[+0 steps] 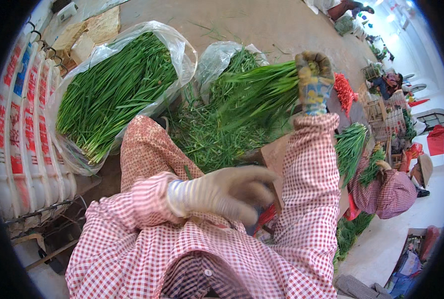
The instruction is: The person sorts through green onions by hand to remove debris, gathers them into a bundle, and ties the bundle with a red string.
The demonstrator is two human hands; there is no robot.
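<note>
Gripping a bunch of green stalks (262, 92), the gloved right hand (314, 79) is clenched around one end, holding it above loose leaves (204, 139) on the floor (262, 25). The gloved left hand (227, 192), blurred, has its fingers loosely spread.

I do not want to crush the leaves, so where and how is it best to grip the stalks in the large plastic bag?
Probably by the pale ends of the green stalks, coming from the near side with the left hand. In the large plastic bag, these ends lie gathered and point that way, while the leaves spread toward the far side.
</note>
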